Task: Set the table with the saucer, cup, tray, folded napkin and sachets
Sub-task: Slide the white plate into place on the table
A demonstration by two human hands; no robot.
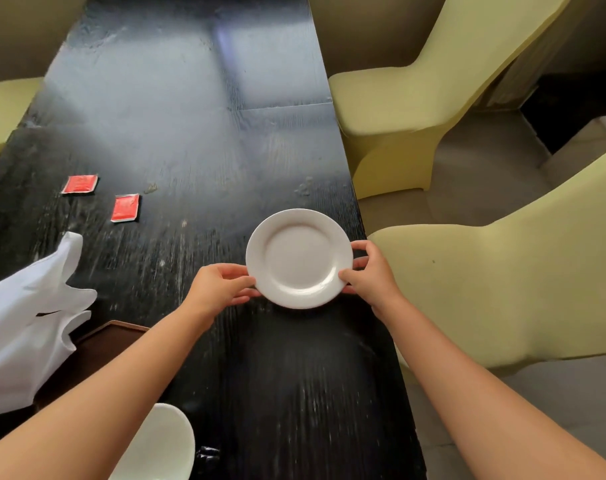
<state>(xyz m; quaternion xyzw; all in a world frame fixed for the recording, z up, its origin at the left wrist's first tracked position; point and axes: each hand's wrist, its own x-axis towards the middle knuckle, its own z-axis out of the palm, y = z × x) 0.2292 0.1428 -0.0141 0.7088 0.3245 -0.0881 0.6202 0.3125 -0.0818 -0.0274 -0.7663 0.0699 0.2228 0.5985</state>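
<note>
Saucer [298,258]: lay near the right edge of the black table [177,133].
Left hand [215,289]: pinched its left rim.
Right hand [372,271]: pinched its right rim.
Sachets [125,207]: two, red, far left.

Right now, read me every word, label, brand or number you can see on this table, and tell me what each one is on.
No text can be read.
Far red sachet: faint print, too blurred to read.
Near red sachet: faint print, too blurred to read.
Saucer, white napkin, cup, brown tray, black table: no lettering visible.
</note>
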